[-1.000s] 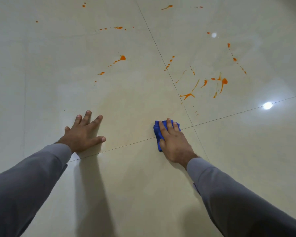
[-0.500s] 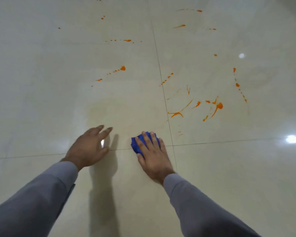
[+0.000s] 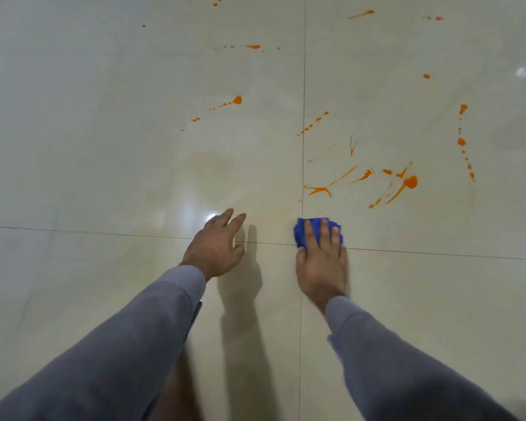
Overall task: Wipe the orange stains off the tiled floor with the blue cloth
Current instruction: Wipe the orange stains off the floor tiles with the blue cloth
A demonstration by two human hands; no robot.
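So the tiled floor [image 3: 104, 165] fills pretty much the whole shot: big glossy cream tiles, with thin grout lines crossing right about where the hands are. Ceiling lights bounce off it in a couple of spots, and there's a hazy, faintly yellowish patch on the tile above the left hand.

Both arms come in from the bottom in grey sleeves [image 3: 128, 354], so the person is leaning right over the floor.

Right hand [image 3: 321, 262] is flat on top of the blue cloth [image 3: 301, 230], fingers laid out straight over it and pressing it to the floor rather than gripping it. The cloth is bunched up and sits just right of the grout crossing, poking out past the fingertips and on the thumb side.

Left hand [image 3: 216, 247] is empty and relaxed, fingers straight-ish and pointing forward. Can't tell if the palm actually touches the floor; its shadow falls just to its right.

Orange stains [image 3: 409, 182] are all beyond the cloth. The thickest bunch of streaks and blobs is just above and right of it, not touching. There's a dotted trail further right, a blob with a dotted tail up left, and small specks scattered toward the far edge.
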